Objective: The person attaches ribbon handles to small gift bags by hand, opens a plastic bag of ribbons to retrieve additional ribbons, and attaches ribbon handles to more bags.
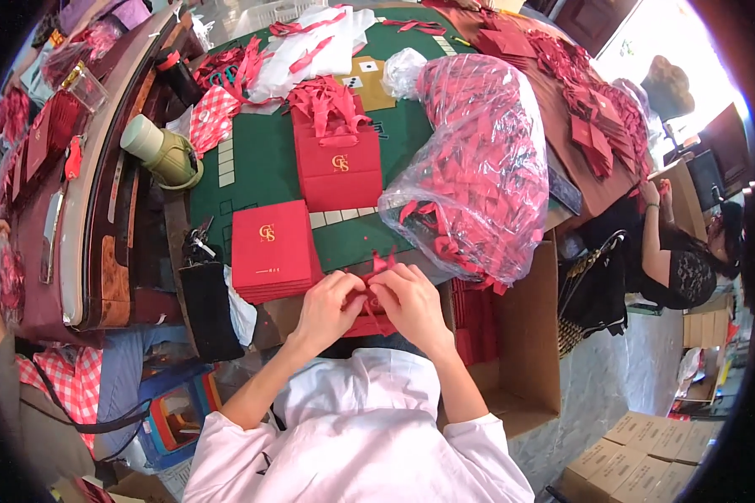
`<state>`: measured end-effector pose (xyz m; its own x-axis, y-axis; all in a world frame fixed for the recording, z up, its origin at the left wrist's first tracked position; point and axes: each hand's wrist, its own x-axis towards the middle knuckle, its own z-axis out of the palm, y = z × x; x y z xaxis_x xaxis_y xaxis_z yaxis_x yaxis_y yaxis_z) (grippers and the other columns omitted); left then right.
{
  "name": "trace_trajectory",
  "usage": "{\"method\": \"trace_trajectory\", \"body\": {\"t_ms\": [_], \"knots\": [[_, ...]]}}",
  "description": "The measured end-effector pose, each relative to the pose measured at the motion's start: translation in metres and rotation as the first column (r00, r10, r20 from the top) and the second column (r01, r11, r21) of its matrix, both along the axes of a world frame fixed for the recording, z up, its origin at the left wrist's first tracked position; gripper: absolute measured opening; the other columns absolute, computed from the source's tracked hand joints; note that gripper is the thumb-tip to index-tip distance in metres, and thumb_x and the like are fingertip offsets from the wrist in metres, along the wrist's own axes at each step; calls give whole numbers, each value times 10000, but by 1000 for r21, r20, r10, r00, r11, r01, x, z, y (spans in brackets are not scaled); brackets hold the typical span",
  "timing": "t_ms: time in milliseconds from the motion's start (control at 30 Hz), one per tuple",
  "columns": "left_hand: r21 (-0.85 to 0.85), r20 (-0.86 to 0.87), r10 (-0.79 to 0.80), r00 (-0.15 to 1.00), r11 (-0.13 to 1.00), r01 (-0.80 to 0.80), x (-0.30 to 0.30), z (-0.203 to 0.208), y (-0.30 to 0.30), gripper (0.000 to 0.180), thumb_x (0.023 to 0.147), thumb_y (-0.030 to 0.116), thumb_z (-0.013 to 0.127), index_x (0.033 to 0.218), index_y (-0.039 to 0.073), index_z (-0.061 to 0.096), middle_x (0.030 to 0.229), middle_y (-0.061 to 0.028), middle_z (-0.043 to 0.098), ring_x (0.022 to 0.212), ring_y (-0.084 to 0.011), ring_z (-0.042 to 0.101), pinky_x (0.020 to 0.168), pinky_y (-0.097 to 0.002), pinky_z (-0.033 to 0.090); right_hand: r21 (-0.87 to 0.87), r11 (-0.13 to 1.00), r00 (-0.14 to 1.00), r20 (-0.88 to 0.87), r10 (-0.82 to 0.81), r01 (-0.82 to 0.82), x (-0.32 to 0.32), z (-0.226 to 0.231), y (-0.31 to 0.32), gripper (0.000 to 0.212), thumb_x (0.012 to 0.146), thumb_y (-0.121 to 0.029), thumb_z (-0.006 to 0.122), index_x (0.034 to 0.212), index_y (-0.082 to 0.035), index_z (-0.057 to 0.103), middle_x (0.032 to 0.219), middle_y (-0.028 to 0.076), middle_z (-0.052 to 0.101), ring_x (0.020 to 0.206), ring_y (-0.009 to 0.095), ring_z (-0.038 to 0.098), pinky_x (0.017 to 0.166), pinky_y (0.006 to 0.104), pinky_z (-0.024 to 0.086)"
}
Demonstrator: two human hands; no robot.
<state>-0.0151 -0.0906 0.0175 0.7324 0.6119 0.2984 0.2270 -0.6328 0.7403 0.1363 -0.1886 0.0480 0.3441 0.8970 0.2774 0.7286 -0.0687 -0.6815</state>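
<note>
Close together at the table's near edge, my left hand (330, 308) and my right hand (413, 307) are both closed, fingertips pinching a red ribbon (381, 263). Below them shows part of a red paper bag (369, 328), mostly covered by the hands. To the left of my hands lies a stack of flat red paper bags (273, 243) with gold print. Farther back are more red bags (341, 176), with loose red ribbons (327, 105) heaped over their top. On the right, a big see-through plastic bag (486, 159) bulges with red ribbons.
A green tumbler (166, 155) and a black bottle (176, 75) stand at the left edge of the green table (252, 172). An open cardboard box (524, 335) holding red items is by my right arm. Co-workers sit on both sides, the right one in black (684, 268).
</note>
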Motion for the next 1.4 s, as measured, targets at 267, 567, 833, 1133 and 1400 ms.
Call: {"method": "trace_trajectory", "body": {"t_ms": [267, 567, 833, 1133, 1400], "knots": [[200, 92, -195, 976, 964, 174, 0, -3, -6, 166, 750, 1, 716, 889, 58, 644, 860, -91, 594, 766, -279, 624, 663, -366, 521, -99, 902, 854, -377, 358, -421, 39, -22, 8, 138, 865, -130, 655, 936, -28, 714, 903, 137, 704, 829, 304, 679, 738, 382, 532], [89, 47, -118, 992, 990, 113, 7, -2, -8, 159, 775, 36, 733, 871, 48, 606, 824, -91, 575, 713, -253, 607, 624, -354, 505, -98, 985, 698, -715, 28, -139, 38, -33, 24, 159, 929, -130, 648, 965, 21, 685, 803, 45, 675, 722, 91, 623, 653, 248, 515], [-80, -57, 120, 991, 989, -124, 17, -12, 8, 259, 800, 219, 786, 951, 52, 657, 731, -84, 629, 620, -230, 629, 564, -359, 479, -95, 985, 789, -590, -171, 143, 43, -29, 14, 111, 923, -78, 658, 960, 18, 700, 810, 81, 702, 698, 132, 658, 622, 267, 505], [-18, -181, 176, 968, 983, -182, 27, -14, 7, 248, 794, 271, 787, 914, 72, 699, 617, -67, 590, 587, -231, 620, 554, -380, 472, -103, 994, 965, -256, -62, 37, 44, -25, 5, 157, 849, -98, 740, 928, 23, 679, 728, 83, 665, 649, 134, 633, 611, 305, 509], [-79, -131, 250, 959, 962, -261, 24, -13, 1, 218, 802, 250, 783, 809, 86, 639, 587, -47, 567, 530, -216, 582, 489, -375, 424, -97, 985, 902, -398, -168, 141, 38, -29, -2, 121, 862, -63, 714, 911, 7, 628, 759, 58, 636, 681, 127, 629, 619, 284, 495]]}}
